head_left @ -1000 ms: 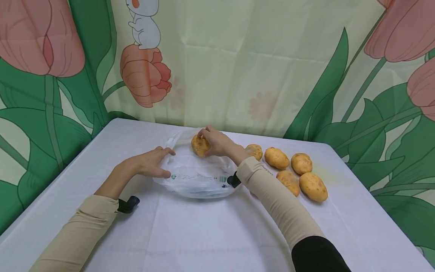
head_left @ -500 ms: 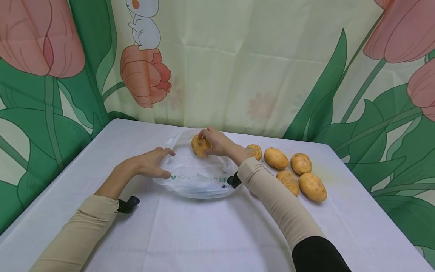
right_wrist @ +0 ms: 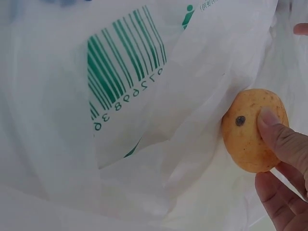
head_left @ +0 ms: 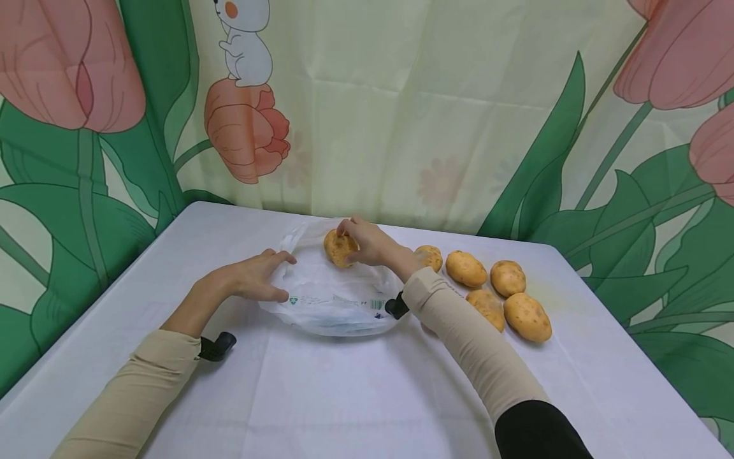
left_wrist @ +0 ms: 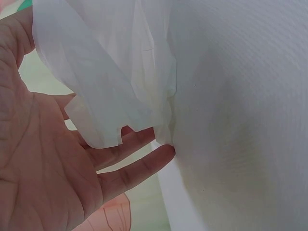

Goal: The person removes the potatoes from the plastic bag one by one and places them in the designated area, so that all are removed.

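Observation:
My right hand (head_left: 373,243) grips a tan potato (head_left: 338,248) over the mouth of a thin white plastic bag (head_left: 329,319) on the table. In the right wrist view the thumb (right_wrist: 284,139) presses the potato's near side, beside a dark spot, with fingers beneath it. Green print and a barcode show on the bag's front. At the bag's left edge my left hand (head_left: 255,276) has thumb and fingers spread wide apart. The left wrist view shows the bag's loose edge (left_wrist: 106,110) draped across its fairly straight fingers (left_wrist: 139,171).
Several potatoes (head_left: 527,317) lie on the white-covered table (head_left: 321,401) to the right of the bag, some partly behind the right forearm. A printed curtain (head_left: 390,127) with tulips hangs behind the table's far edge.

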Available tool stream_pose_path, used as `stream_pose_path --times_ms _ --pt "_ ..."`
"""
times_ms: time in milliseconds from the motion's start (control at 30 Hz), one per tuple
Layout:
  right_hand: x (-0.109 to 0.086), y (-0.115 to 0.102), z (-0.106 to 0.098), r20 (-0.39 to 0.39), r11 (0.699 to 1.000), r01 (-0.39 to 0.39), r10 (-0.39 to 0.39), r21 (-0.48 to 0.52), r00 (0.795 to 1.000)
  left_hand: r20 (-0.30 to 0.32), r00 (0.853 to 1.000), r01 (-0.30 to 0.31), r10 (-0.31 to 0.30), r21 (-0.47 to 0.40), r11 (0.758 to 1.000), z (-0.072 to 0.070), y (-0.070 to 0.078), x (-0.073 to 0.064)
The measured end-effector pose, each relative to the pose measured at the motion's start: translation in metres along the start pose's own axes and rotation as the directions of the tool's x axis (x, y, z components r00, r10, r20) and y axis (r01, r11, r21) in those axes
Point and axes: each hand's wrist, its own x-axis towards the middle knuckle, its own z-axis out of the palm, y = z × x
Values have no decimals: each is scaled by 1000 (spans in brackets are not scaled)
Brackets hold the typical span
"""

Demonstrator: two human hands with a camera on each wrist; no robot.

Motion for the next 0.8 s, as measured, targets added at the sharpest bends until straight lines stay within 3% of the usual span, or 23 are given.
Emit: stream_pose_path --times_ms 533,800 --pt "0 -2 3 57 996 -91 91 1 994 -5 1000 -12 12 4 1000 0 0 -2" --pt "-1 -2 5 42 996 -87 87 -4 995 -9 1000 -9 9 5 1000 1 0 -1"
